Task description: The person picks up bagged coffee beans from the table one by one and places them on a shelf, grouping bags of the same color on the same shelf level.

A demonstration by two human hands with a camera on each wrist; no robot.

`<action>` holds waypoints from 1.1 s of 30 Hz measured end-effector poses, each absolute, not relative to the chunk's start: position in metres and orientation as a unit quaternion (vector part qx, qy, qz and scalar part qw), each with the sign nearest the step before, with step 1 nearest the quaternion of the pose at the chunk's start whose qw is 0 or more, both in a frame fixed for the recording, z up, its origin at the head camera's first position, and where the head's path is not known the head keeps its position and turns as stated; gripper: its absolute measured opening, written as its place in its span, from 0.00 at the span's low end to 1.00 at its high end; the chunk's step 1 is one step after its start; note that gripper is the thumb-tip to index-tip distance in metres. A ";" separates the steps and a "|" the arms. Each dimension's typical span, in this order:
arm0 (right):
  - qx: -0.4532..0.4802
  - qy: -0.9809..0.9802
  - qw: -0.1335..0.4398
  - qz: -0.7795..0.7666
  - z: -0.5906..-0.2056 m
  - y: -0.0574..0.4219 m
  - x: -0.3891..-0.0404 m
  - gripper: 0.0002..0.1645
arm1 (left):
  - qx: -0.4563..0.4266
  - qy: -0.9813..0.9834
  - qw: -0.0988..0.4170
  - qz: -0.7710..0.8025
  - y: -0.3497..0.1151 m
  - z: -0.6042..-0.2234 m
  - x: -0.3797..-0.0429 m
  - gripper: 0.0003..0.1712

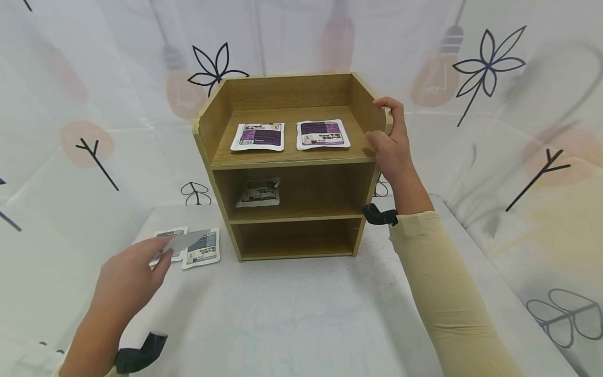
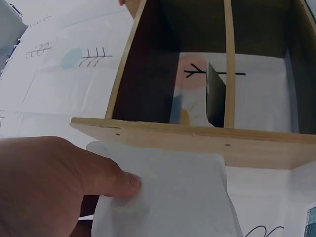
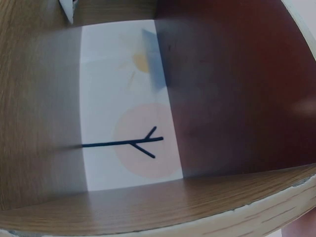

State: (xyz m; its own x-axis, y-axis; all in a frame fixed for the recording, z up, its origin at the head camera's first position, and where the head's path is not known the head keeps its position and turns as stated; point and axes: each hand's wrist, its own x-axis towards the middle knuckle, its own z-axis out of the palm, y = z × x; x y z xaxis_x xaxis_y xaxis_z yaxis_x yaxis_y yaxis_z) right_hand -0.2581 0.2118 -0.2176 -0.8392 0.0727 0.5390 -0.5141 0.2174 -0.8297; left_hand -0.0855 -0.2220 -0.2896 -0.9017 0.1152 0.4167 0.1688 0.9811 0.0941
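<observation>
At the left, my left hand [image 1: 129, 275] pinches a flat packet [image 1: 188, 240], its plain whitish back [image 2: 168, 190] showing in the left wrist view with the thumb pressed on it. It is held over two printed packets [image 1: 202, 251] lying on the table, partly covering them. My right hand [image 1: 393, 144] grips the upper right side panel of a wooden shelf unit [image 1: 294, 217], thumb inside and fingers around the outer edge. On the top level lie a purple-and-white packet [image 1: 257, 137] and another purple packet [image 1: 323, 134]. A dark-printed packet [image 1: 259, 192] sits at the left of the middle level.
The shelf unit stands upright on a white-covered table [image 1: 282, 314], close to a patterned cloth backdrop [image 1: 292, 36]. Its bottom compartment [image 1: 297, 239] shows bare wood. Black wrist bands [image 1: 141, 353] are on both wrists.
</observation>
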 end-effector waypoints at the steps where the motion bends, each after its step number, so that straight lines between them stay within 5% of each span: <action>1: 0.149 -0.742 0.241 0.608 -0.218 0.212 -0.258 0.34 | -0.080 -0.971 0.213 -0.066 -0.221 -0.289 -0.085 0.19; 18: 0.143 -0.746 0.241 0.604 -0.218 0.212 -0.258 0.34 | -0.205 -0.919 0.318 -0.108 -0.206 -0.285 -0.079 0.22; 33: 0.143 -0.749 0.241 0.600 -0.218 0.213 -0.258 0.35 | -0.221 -0.907 0.329 -0.140 -0.186 -0.283 -0.084 0.23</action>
State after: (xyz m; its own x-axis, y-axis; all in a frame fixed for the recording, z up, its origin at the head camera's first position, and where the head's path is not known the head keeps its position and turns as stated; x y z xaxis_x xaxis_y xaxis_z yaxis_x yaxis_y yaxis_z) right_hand -0.2585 0.2129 -0.2177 -0.8430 0.0759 0.5326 -0.5031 0.2395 -0.8304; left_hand -0.0837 -0.1859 -0.2830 -0.6851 0.3094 0.6594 0.4941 0.8626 0.1085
